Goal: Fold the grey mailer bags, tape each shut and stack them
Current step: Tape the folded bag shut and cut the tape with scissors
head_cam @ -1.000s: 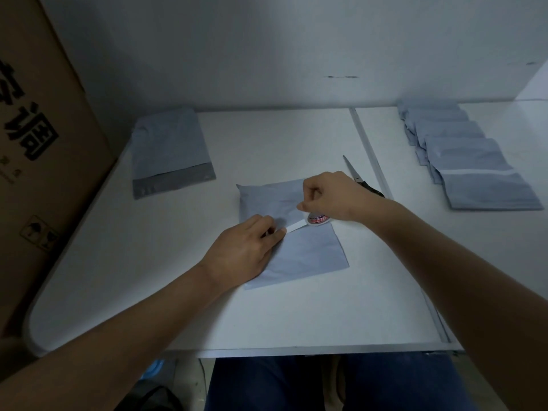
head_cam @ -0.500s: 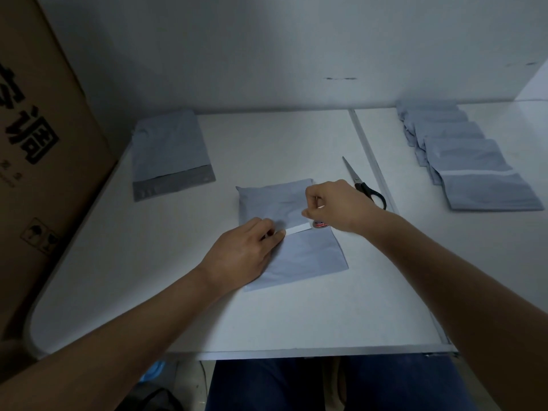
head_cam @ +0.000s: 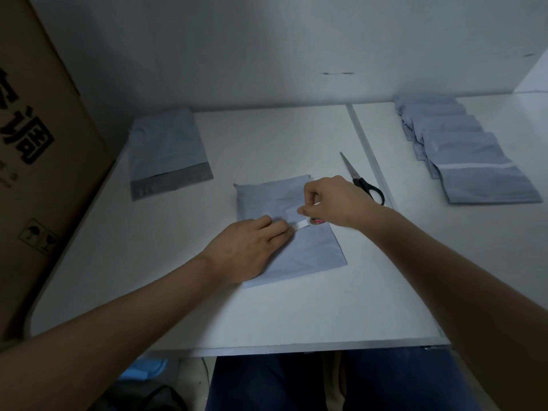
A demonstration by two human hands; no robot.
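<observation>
Grey mailer bags, black-handled scissors

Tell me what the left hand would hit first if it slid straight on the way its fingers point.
Probably the tape strip right at the left hand's fingertips, then the tape roll in the right hand; depth is unclear.

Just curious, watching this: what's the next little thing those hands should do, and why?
Probably cut the tape. The left hand pins the white tape strip onto the folded grey mailer bag, the right hand holds the tape roll, and scissors lie just beyond.
</observation>
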